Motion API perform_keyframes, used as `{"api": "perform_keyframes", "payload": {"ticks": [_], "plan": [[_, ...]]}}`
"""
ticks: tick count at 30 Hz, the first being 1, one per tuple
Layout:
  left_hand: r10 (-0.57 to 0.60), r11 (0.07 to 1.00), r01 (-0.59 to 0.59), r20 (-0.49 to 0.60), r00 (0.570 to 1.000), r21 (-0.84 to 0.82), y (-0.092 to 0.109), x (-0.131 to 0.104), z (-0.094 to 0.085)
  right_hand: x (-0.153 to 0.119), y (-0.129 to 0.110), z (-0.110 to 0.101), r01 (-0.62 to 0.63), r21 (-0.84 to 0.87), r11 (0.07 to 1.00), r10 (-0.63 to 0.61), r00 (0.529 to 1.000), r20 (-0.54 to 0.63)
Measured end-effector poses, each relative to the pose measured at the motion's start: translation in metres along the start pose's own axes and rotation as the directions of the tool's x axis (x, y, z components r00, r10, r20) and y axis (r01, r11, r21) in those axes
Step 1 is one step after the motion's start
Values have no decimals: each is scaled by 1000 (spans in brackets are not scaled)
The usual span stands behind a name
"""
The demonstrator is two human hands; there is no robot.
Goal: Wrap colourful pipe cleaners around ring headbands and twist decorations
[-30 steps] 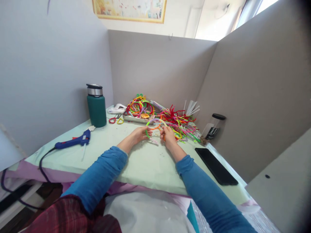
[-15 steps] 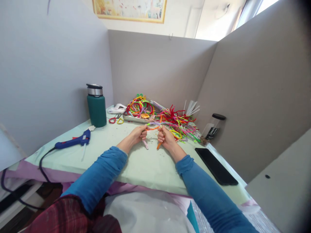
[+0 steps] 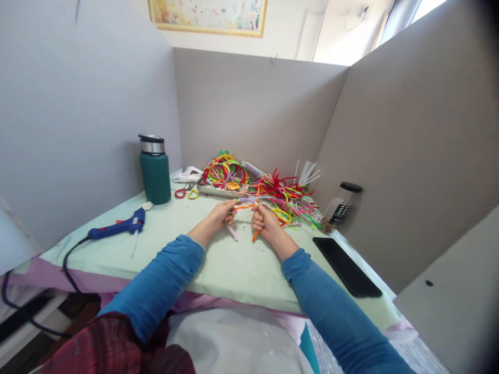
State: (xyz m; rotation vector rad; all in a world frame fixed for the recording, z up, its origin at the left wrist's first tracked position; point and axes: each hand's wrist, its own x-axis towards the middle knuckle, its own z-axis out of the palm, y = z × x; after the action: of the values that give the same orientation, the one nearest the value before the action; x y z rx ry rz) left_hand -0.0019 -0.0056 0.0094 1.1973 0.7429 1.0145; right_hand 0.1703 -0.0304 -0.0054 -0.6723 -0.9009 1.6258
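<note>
My left hand (image 3: 223,213) and my right hand (image 3: 265,221) are both closed, a short way apart above the middle of the table. Between them stretch fuzzy pipe cleaners, a lilac pipe cleaner (image 3: 246,200) on top and an orange one (image 3: 245,207) just below. A pale pink end (image 3: 233,232) hangs under my left hand. Out of my right fist an orange end (image 3: 255,236) points down, and an orange piece stands up above the fingertips. My fingers hide where the pieces cross.
A tray (image 3: 218,192) holds coloured pipe-cleaner rings, with a heap of loose pipe cleaners (image 3: 288,192) beside it. Scissors (image 3: 186,192) and a green bottle (image 3: 155,176) stand left, near a blue glue gun (image 3: 120,226). A black phone (image 3: 346,267) lies right, by a clear jar (image 3: 343,202).
An orange pipe-cleaner piece now stands upright above my right fingertips. The loop between my hands looks flatter. My hands have barely moved.
</note>
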Motion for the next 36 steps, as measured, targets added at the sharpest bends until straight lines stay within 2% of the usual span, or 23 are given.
{"api": "perform_keyframes", "payload": {"ticks": [7,14,19,23,26,29,33,36], "plan": [[-16,999,15,17,1000,51,-2,2,-4,-1,0,1,-81,2,997,81,996,46],[-72,997,71,15,997,27,-2,2,-4,-3,1,2,-99,-16,995,100,991,92],[-81,995,81,-6,997,-50,-5,6,-2,-1,-3,1,50,39,998,-50,999,-1],[-73,997,73,-13,997,-11,-6,5,-2,1,-6,-5,168,25,985,-166,983,-74],[-63,996,65,-26,998,68,-6,3,-1,4,-5,-8,215,24,976,-212,972,-104],[-27,997,33,-83,996,71,-6,4,-2,7,-3,-9,218,31,975,-213,970,-120],[14,1000,-11,-162,987,16,-5,8,-6,6,0,-8,171,-91,981,-181,976,-118],[40,998,-51,-209,977,-48,-5,10,-8,3,3,-7,171,-259,951,-188,981,-40]]}}
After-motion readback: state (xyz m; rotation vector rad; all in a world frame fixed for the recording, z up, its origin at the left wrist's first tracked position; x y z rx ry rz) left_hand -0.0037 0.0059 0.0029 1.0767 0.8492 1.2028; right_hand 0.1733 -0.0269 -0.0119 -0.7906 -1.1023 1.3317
